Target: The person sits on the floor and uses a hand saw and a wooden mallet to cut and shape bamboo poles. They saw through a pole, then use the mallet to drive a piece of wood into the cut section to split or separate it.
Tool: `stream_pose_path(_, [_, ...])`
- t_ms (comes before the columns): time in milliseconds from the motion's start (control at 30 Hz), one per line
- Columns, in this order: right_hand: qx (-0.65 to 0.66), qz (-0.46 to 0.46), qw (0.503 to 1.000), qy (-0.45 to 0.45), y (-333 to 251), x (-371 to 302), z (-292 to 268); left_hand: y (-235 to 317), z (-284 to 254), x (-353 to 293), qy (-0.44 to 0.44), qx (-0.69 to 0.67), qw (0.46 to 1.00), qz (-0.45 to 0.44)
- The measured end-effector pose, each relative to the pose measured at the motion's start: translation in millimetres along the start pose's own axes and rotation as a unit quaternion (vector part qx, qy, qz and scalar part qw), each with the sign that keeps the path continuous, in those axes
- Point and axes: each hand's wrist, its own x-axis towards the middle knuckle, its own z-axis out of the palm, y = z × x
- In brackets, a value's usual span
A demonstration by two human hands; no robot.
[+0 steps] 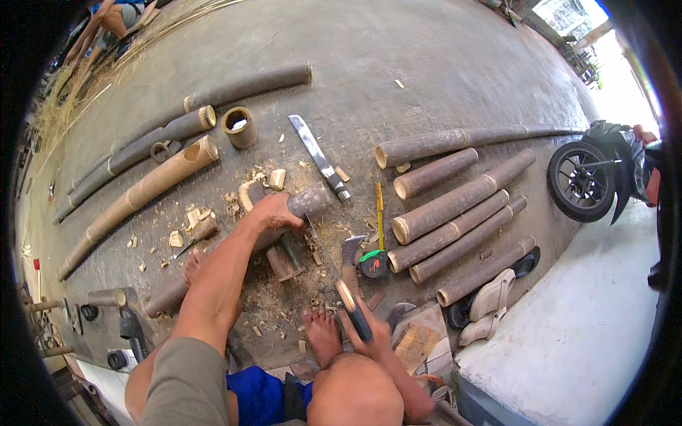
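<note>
A thick bamboo pole [310, 201] lies slantwise in front of me, across a short support piece [283, 264]. My left hand [271, 212] is closed around its upper side near the far right end. In my right hand [371, 332] is the handle of a hand saw [326, 252]. Its thin blade reaches up to the pole just right of my left hand, with the tip end at the bamboo. My forearm hides part of the pole; its other end [160, 302] shows left of the arm. My bare foot [323, 335] is beside the saw.
Cut bamboo lengths [455, 199] lie in a row to the right, and long poles [142, 202] to the left. A large knife [316, 153], tape measure [373, 263] and sickle-like blade [351, 250] lie nearby among shavings. A motorbike wheel [581, 181] stands far right. Another person [114, 21] sits far left.
</note>
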Motion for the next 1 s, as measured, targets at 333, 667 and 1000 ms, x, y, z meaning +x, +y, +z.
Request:
stream_pose_path(333, [0.039, -0.036, 0.998, 0.026, 1, 111, 62, -9, 4, 10, -0.009, -0.004, 1.0, -0.002])
stream_pose_path(667, [0.012, -0.062, 0.998, 0.029, -1, 5, -1, -8, 8, 8, 0.002, -0.022, 1.0, 0.018])
stream_pose_path(1000, [-0.016, -0.016, 0.999, 0.029, 7, -9, 4, 0, -2, 0, -0.033, -0.051, 0.998, 0.027])
